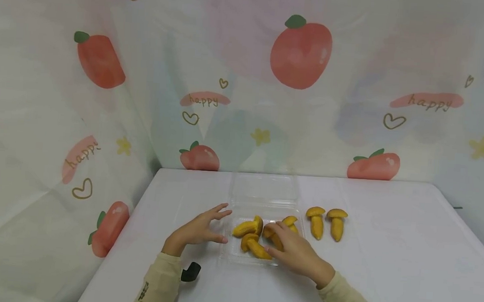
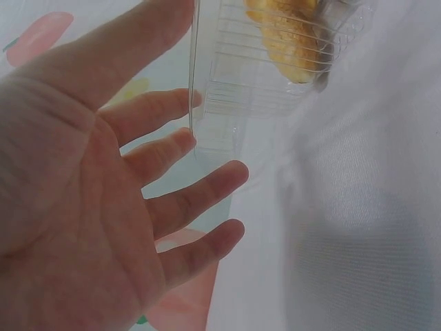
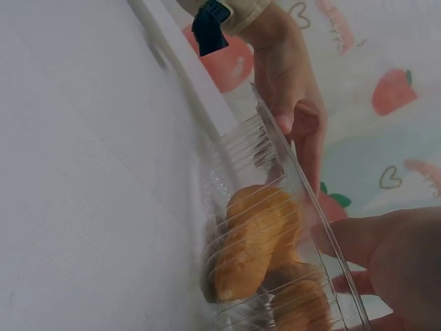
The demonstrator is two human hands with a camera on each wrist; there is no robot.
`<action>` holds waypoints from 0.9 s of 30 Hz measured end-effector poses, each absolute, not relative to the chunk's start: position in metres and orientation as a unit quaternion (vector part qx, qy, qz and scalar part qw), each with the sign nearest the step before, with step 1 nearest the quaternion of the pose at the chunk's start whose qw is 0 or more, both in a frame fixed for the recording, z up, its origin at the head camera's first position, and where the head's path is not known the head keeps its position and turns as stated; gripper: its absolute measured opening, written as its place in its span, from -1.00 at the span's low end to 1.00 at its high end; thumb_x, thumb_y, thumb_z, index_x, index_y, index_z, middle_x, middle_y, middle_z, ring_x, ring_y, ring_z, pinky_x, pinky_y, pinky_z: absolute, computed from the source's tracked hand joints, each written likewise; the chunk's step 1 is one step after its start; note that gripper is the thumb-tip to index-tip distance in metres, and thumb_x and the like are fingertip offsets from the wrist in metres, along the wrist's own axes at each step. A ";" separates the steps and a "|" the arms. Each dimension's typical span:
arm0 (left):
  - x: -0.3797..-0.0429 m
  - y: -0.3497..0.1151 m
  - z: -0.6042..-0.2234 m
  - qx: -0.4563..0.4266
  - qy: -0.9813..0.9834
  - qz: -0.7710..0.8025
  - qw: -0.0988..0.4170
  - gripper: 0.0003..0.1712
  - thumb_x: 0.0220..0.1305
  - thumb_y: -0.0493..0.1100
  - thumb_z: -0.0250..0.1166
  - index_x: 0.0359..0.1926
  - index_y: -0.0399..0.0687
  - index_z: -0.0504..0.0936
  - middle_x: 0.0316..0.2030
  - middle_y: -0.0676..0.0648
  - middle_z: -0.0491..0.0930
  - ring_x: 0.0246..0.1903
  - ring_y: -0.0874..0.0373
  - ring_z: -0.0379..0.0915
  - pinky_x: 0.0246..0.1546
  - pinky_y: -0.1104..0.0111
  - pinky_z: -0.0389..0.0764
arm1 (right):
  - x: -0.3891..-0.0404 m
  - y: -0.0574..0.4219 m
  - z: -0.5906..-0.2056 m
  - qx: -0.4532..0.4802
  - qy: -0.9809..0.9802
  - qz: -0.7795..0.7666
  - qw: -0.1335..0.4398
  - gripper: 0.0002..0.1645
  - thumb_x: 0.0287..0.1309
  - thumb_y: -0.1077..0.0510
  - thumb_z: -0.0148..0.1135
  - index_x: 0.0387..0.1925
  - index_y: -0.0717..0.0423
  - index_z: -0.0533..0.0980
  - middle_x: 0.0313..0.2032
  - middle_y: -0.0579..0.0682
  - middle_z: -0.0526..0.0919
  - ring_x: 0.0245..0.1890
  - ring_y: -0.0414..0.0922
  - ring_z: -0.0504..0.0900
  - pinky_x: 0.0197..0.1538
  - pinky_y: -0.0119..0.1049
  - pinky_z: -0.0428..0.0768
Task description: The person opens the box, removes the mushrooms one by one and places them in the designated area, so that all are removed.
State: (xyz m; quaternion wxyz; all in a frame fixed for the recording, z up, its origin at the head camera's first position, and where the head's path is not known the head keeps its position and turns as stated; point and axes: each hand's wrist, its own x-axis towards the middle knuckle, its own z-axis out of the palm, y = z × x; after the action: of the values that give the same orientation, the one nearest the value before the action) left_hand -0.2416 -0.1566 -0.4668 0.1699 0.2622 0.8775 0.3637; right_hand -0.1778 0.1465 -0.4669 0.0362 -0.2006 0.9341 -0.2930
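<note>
A clear plastic clamshell box stands on the table with its transparent lid folded back. Inside are several yellow toy mushrooms, one lying at the left and one nearer the front. My right hand reaches over the box's right side, thumb and fingers around a mushroom inside it. Another mushroom lies just behind those fingers. My left hand is beside the box's left side, fingers spread, with fingertips right at the rim in the left wrist view.
Two more mushrooms, one left and one right, stand apart on the white table, right of the box. A printed cloth hangs behind the table and along its left side. Black devices are strapped near both wrists.
</note>
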 end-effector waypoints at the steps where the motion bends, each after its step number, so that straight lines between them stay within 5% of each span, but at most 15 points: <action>1: -0.241 -0.156 -0.467 0.264 0.877 0.364 0.171 -0.05 0.20 -0.08 0.49 0.53 -0.09 0.25 0.61 -0.17 0.00 0.57 -0.26 -0.03 0.48 -0.27 0.09 | -0.178 0.147 -0.467 -0.205 0.932 -0.296 0.033 -0.37 0.25 0.01 0.38 0.28 0.14 0.44 0.22 0.15 0.57 0.14 0.11 0.62 0.15 0.12 0.62; 8: -0.239 -0.156 -0.467 0.252 0.879 0.366 0.175 -0.06 0.21 -0.08 0.49 0.53 -0.06 0.26 0.62 -0.14 -0.01 0.56 -0.26 -0.01 0.47 -0.28 0.10 | -0.180 0.148 -0.464 -0.234 0.927 -0.294 0.008 -0.38 0.14 0.31 0.42 0.24 0.26 0.44 0.16 0.17 0.61 0.15 0.14 0.61 0.18 0.10 0.59; 20: -0.241 -0.156 -0.469 0.249 0.879 0.368 0.173 -0.05 0.19 -0.07 0.50 0.53 -0.03 0.26 0.61 -0.13 0.01 0.56 -0.25 -0.01 0.47 -0.28 0.10 | -0.187 0.144 -0.465 -0.233 0.929 -0.286 0.020 -0.31 0.02 0.42 0.46 0.22 0.30 0.45 0.15 0.21 0.61 0.13 0.15 0.60 0.18 0.10 0.59; 27: -0.241 -0.155 -0.467 0.251 0.879 0.368 0.169 -0.04 0.19 -0.08 0.51 0.53 -0.04 0.26 0.60 -0.17 0.05 0.56 -0.26 -0.01 0.47 -0.28 0.10 | -0.194 0.147 -0.467 -0.259 0.920 -0.294 0.035 -0.31 0.04 0.41 0.44 0.24 0.29 0.44 0.02 0.17 0.69 -0.24 -0.14 0.58 -0.20 -0.33 0.57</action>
State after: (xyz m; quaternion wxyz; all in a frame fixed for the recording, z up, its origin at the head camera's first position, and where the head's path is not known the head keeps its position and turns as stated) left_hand -0.2411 -0.1549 -0.4673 0.1690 0.2514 0.8791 0.3681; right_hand -0.1939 0.1474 -0.4669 0.0348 -0.2587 0.9196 -0.2936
